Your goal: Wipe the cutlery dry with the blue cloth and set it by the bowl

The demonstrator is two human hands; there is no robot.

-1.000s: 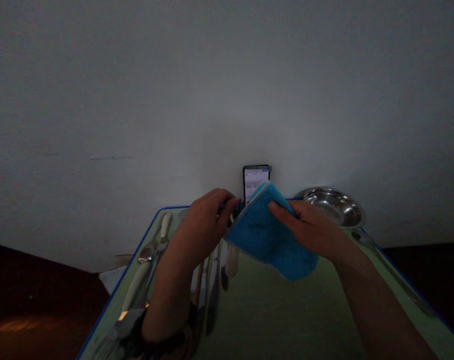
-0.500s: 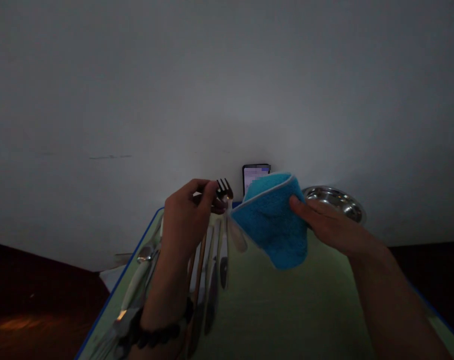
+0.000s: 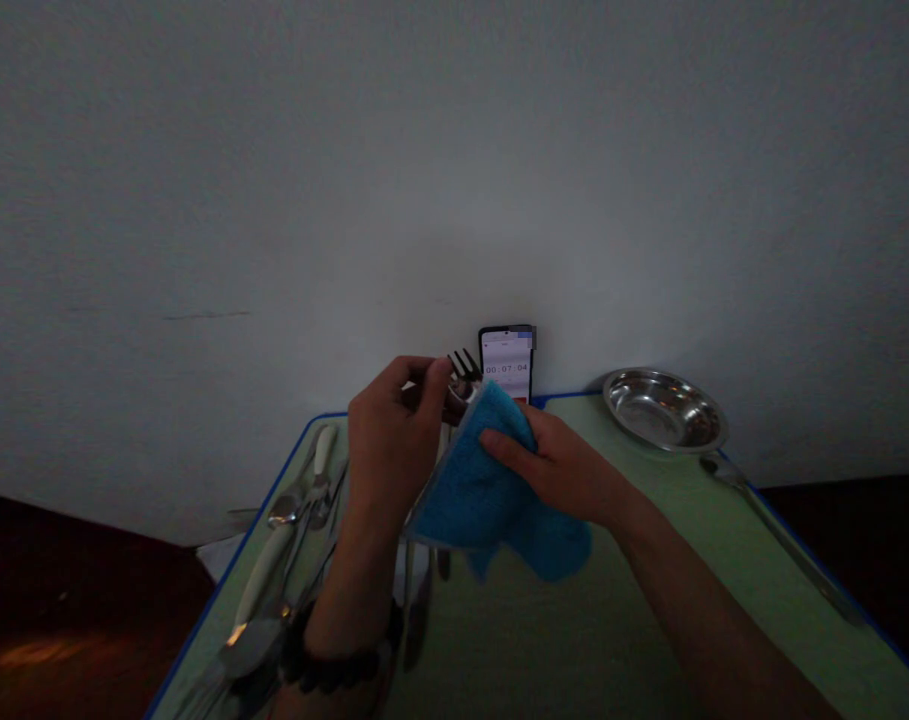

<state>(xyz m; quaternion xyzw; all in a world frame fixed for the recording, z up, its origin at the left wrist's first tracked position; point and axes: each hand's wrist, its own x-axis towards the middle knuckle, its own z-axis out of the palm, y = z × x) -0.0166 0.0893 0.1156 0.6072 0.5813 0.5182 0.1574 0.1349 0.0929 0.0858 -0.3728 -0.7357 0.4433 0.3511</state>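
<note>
My left hand pinches a fork near its head, tines pointing up and away from me. Folded around the fork just below the tines is a blue cloth, gripped between the thumb and fingers of my right hand. The fork's handle is hidden behind the cloth. Loose corners of the cloth hang down over the table. Beneath and left of my left forearm lie several pieces of cutlery, among them a white-handled spoon and knives, partly covered by my arm.
A phone showing a timer leans on the wall behind my hands. At the back right sits a shiny metal bowl, with a long metal utensil along the right edge of the green table. The wall stands directly behind.
My right hand has moved left, bringing the blue cloth from beside the fork onto it. My left hand still holds the fork. The bowl and right-edge utensil are now uncovered.
</note>
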